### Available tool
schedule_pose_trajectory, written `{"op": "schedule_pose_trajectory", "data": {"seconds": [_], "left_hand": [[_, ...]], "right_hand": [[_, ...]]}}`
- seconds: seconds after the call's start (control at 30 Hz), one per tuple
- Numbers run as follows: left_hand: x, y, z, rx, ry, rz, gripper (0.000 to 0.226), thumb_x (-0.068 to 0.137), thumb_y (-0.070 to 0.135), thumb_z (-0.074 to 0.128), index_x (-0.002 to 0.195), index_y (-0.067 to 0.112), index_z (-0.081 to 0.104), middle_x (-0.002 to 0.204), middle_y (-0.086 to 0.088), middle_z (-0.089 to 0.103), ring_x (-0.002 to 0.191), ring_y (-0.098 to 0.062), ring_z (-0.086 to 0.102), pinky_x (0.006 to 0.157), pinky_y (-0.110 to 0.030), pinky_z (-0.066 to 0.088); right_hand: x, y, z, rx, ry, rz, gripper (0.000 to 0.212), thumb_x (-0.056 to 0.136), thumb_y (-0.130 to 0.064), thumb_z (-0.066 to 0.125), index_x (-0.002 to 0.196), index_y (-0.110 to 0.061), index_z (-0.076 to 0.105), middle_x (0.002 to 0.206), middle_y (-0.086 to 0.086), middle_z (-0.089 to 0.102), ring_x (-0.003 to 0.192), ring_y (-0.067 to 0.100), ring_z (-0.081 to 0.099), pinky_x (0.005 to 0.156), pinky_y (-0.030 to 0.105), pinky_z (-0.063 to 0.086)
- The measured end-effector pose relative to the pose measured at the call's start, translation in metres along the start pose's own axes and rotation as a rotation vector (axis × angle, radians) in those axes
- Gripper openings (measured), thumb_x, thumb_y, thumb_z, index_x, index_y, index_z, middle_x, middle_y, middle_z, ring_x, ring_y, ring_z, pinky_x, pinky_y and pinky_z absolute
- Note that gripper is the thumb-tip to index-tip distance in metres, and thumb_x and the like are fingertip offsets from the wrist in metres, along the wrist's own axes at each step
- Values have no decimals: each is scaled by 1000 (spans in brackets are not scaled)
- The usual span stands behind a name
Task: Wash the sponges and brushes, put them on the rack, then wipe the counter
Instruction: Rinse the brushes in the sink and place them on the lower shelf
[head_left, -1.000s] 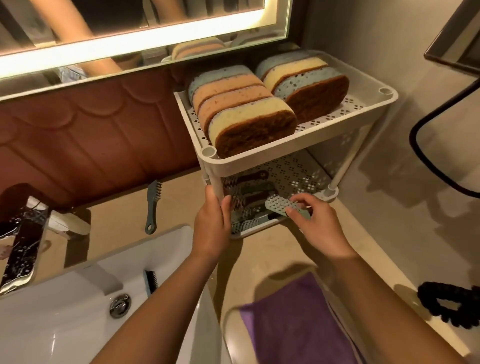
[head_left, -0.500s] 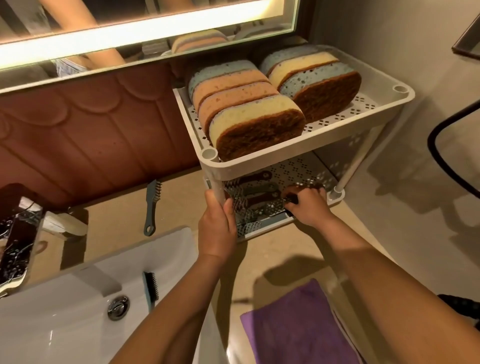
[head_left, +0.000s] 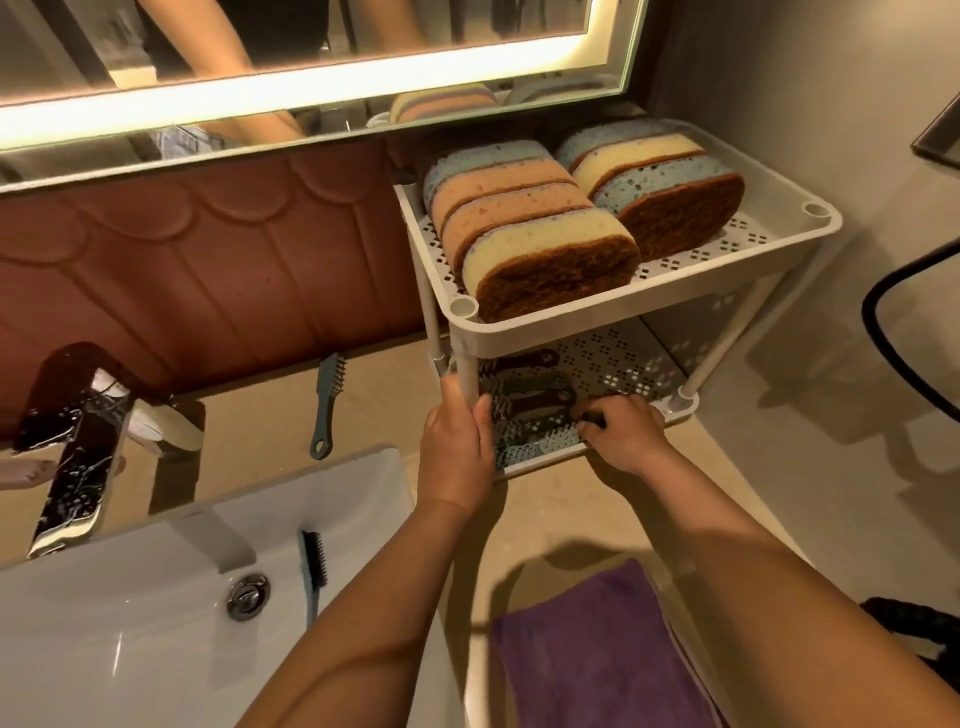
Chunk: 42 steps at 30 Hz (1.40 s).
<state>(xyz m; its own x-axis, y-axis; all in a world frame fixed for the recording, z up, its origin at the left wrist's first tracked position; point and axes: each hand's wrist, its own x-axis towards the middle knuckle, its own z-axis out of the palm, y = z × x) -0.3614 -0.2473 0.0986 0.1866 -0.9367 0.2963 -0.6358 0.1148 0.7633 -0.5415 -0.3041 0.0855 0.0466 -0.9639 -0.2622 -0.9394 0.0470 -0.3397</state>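
Nearest the camera, a purple cloth (head_left: 597, 649) of soft nap lies flat on the beige worktop (head_left: 545, 519), right of a glossy white sink (head_left: 130, 649). A slim teal brush (head_left: 311, 566) rests in the sink, its long axis running near to far, dark bristles at the far end facing right. Beyond the cloth, the left hand (head_left: 454, 452) grips the front-left post (head_left: 467, 364) of a white perforated plastic rack (head_left: 727, 260), fingers wrapped round it. The right hand (head_left: 623, 431) reaches into the lower shelf (head_left: 623, 364), fingers curled on the dark end of the front brush (head_left: 540, 441). Behind it more brushes (head_left: 530, 384) lie side by side, handles running left to right with their hole ends to the right. Left of the rack, a grey-blue brush (head_left: 327, 405) lies on the worktop, bristles toward the wall, loop toward the sink. On the top shelf stand seven rounded sponges (head_left: 545, 244) on edge in two rows, blue, orange and yellow foam with coarse brown scouring faces toward the camera. A chrome faucet (head_left: 72, 441) stands at far left below brown scalloped tiles (head_left: 208, 270).
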Motion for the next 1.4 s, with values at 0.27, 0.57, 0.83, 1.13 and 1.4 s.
{"op": "schedule_pose_trajectory", "data": {"seconds": [0.27, 0.57, 0.83, 1.13, 1.4], "left_hand": [[-5, 4, -22, -55, -188, -38, 30, 99, 30, 36, 126, 19, 37, 122, -5, 53, 110, -18, 50, 93, -44, 45], [-47, -19, -107, 113, -710, -225, 30, 98, 24, 42, 120, 9, 55, 122, -9, 59, 110, -21, 54, 92, -27, 41], [-105, -48, -200, 141, -806, -321, 31, 97, 34, 42, 121, 19, 54, 116, 2, 56, 107, -14, 52, 94, -28, 42], [-195, -113, -321, 104, -567, -580, 29, 97, 34, 41, 122, 22, 52, 115, 6, 55, 104, -9, 53, 82, -19, 38], [-229, -171, -395, 92, -368, -731, 23, 96, 30, 45, 114, 21, 56, 115, 4, 59, 108, -13, 55, 99, -32, 43]], "right_hand": [[-53, -28, -18, 146, -103, -150, 28, 92, -31, 52, 119, -28, 59, 123, -2, 62, 117, 22, 53, 102, 42, 40], [-118, -78, -14, 222, -284, -355, 28, 94, -18, 50, 121, -19, 59, 107, 0, 64, 87, 7, 57, 76, 20, 45], [-159, -145, 18, 141, -391, -514, 28, 94, -23, 50, 121, -25, 58, 106, -4, 61, 93, 9, 58, 85, 22, 46], [-192, -247, 80, 32, -596, -716, 28, 96, -23, 45, 121, -22, 58, 115, -1, 59, 104, 15, 56, 91, 26, 45], [-205, -338, 128, 4, -652, -856, 30, 95, -21, 49, 124, -19, 56, 124, 2, 56, 113, 14, 52, 90, 21, 38]]}}
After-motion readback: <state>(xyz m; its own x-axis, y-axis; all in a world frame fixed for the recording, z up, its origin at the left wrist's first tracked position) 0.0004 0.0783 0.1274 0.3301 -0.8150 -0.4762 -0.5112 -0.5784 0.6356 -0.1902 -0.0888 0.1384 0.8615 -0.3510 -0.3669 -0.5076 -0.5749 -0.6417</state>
